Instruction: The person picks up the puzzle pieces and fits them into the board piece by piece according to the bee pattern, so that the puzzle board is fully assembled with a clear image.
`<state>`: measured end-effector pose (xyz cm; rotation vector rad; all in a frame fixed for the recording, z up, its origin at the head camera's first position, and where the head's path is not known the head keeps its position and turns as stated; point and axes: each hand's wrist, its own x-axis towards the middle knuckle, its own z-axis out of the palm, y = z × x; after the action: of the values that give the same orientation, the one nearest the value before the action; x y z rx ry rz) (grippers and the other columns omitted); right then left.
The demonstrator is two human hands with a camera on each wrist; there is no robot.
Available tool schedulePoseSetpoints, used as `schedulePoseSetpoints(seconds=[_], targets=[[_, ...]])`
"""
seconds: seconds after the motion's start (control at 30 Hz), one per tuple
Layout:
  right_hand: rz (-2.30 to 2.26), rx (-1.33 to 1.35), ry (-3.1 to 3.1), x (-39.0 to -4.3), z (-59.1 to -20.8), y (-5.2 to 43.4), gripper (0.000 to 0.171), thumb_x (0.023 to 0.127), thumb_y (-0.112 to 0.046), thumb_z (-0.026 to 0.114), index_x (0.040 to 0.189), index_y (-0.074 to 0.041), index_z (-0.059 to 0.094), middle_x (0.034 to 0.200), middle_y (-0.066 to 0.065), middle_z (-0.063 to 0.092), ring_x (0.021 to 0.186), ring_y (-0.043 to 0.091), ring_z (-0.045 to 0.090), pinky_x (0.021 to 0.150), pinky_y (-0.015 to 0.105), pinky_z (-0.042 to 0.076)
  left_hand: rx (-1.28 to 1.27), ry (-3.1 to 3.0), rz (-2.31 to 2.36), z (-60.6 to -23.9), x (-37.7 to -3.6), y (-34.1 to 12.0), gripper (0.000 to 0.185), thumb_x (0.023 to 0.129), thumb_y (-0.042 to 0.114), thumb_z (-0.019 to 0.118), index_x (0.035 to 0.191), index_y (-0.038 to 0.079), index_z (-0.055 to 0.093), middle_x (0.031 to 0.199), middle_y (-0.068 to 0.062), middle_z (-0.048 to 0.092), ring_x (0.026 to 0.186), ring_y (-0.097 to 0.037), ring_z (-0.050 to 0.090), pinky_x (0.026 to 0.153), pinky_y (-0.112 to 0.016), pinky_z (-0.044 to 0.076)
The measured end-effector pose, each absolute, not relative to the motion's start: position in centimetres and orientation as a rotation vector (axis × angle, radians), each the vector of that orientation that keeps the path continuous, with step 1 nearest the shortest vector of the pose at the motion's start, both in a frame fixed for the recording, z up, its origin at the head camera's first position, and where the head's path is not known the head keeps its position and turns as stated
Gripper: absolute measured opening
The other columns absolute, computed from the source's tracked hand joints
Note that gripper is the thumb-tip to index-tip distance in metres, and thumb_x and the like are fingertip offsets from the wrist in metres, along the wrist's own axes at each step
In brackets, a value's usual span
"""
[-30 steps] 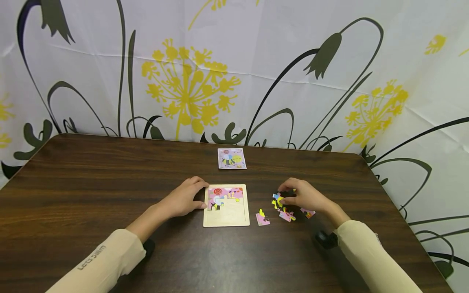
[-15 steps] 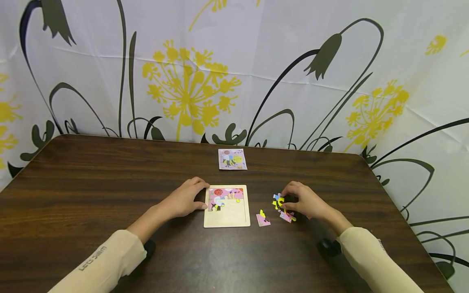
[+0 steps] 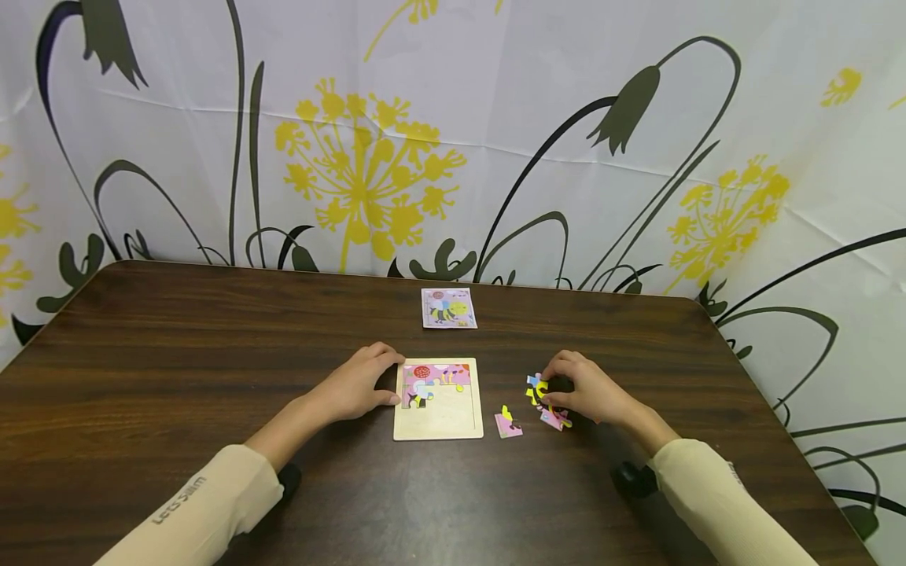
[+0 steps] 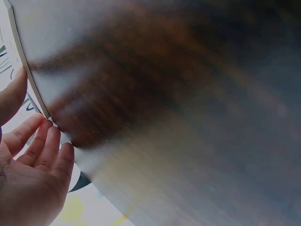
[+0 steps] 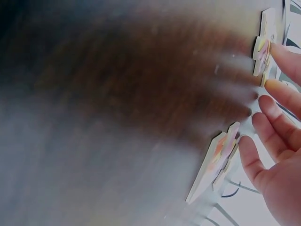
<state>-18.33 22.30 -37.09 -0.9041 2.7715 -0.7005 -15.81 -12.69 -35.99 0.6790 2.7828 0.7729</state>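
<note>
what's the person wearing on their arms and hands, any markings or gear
Both arms wear long, close-fitting cream sleeves; the left sleeve carries small grey lettering near the cuff, while the right sleeve shows no lettering from the head view. The left hand and right hand are bare, with no gloves. A small black device sits under each wrist.

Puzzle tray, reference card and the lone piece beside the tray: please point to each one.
Puzzle tray (image 3: 439,420): head view, bare wooden lower part.
Reference card (image 3: 449,307): head view, its middle.
Lone piece (image 3: 507,424): head view, its pink middle.

The left sleeve (image 3: 201,503) bears small lettering (apparently "Let's Slim"); nothing else is legible.
</note>
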Motion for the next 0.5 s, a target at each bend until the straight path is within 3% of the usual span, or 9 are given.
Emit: schedulePoseSetpoints(seconds=[0.5], targets=[[-0.688, -0.915, 2.798, -18.35, -37.18, 22.15, 0.024, 0.079, -0.013, 0.072, 0.099, -0.004, 0.063, 0.099, 0.003, 0.056, 0.093, 0.021, 0.051, 0.08, 0.041, 0.043, 0.663, 2.78, 0.769, -36.1, -15.81, -12.7, 0.05, 0.08, 0.017, 0.071, 0.121, -0.005, 0.052, 0.118, -0.017, 0.049, 0.111, -0.034, 0.044, 0.091, -0.046, 0.039]])
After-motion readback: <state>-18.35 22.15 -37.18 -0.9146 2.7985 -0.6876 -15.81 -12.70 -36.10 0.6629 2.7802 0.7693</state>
